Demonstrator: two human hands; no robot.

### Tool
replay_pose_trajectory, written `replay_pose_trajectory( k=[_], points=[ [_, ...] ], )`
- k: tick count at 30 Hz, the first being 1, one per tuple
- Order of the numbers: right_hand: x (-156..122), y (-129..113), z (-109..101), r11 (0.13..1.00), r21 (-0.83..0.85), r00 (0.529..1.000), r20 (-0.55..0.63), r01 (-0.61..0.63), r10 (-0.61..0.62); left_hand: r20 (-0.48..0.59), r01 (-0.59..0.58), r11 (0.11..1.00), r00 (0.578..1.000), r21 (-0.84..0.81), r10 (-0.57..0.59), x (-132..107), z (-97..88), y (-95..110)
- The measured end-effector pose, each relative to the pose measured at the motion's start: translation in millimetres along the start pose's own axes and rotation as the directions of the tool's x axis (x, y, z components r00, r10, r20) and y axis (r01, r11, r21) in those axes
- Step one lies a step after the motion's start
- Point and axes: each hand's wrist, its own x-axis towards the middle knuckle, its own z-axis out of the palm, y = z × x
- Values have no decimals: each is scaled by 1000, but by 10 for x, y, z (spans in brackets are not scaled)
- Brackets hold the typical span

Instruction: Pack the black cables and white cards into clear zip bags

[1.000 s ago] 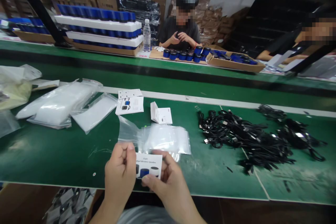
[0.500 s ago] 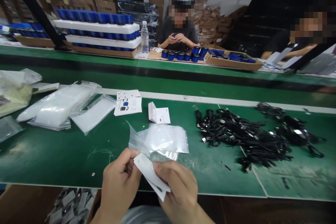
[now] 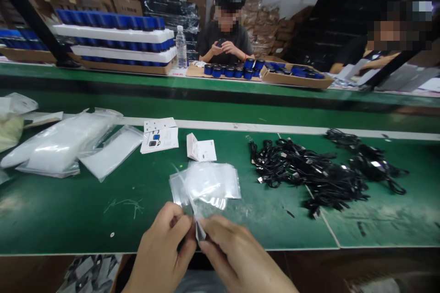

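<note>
My left hand [image 3: 167, 242] is closed, pinching a clear plastic bag [image 3: 187, 192] whose thin film stands up beyond the fingers. My right hand [image 3: 233, 247] is closed on a folded white paper leaflet [image 3: 200, 232], seen nearly edge-on between the two hands. The leaflet meets the bag at the fingertips; how far it sits inside I cannot tell. Just beyond my hands lies a pile of clear plastic bags [image 3: 209, 181]. Behind that pile are folded leaflets [image 3: 204, 150] and a flat stack of printed sheets [image 3: 160, 139].
Black cables [image 3: 302, 169] lie heaped on the right of the green table [image 3: 85, 210]. Packs of plastic bags [image 3: 58, 146] are at the left. Below the edge a box holds bagged items [image 3: 91, 272]. Across the table a person [image 3: 225, 32] handles a small dark object near blue-and-black jars [image 3: 228, 72].
My hands have come closer together, and the leaflet has turned from face-on to edge-on against the bag. The view has shifted slightly, moving the table items left in the picture.
</note>
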Motion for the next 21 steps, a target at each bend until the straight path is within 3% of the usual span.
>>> replay_pose_trajectory(
  k=[5,8,10,14,21],
  points=[
    [42,57,160,997,10,953,-292,-80,80,-3,-73,995,997,-74,73,-15,-6,24],
    [88,101,282,977,167,893,-408,-132,190,8,-126,988,992,-85,127,-18,-3,30],
    [112,117,305,948,300,909,-358,-105,214,12,-145,986,989,-85,146,-18,5,26],
    [120,94,211,904,428,984,-159,-6,81,14,-124,990,992,-72,125,-13,12,4],
    [98,76,138,898,438,992,-123,34,23,28,-76,996,997,-57,77,-14,-35,-7]
  ],
)
